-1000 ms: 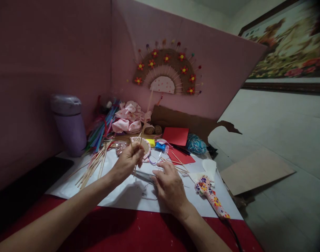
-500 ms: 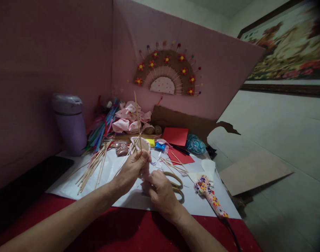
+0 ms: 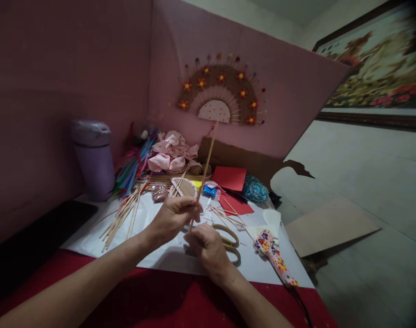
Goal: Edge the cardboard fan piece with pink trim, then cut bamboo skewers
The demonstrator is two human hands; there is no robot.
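My left hand (image 3: 174, 217) pinches a long, thin wooden stick (image 3: 208, 159) partway along its length. The stick leans to the right, its upper end in front of the wall piece. Just below, my right hand (image 3: 210, 250) is closed at the stick's lower end, with its fingertips mostly hidden. Large scissors (image 3: 232, 239) lie beside the right hand; only their handles show clearly. Behind the left hand is a brown piece with a pink fabric edge (image 3: 185, 187), with a few sticks across it. A loose bundle of sticks (image 3: 122, 218) lies to the left.
A purple tumbler (image 3: 96, 166) stands at the left. Farther back are pink fabric (image 3: 170, 152), red card (image 3: 230, 177) and blue yarn (image 3: 256, 189). A flower-patterned tool with a cord (image 3: 278, 262) lies at right. A flowered half-round decoration (image 3: 216, 86) hangs on the pink board.
The stick has swung from nearly upright to a rightward lean and sits lower between both hands. My left hand has turned and shifted slightly right; the view has shifted a little.
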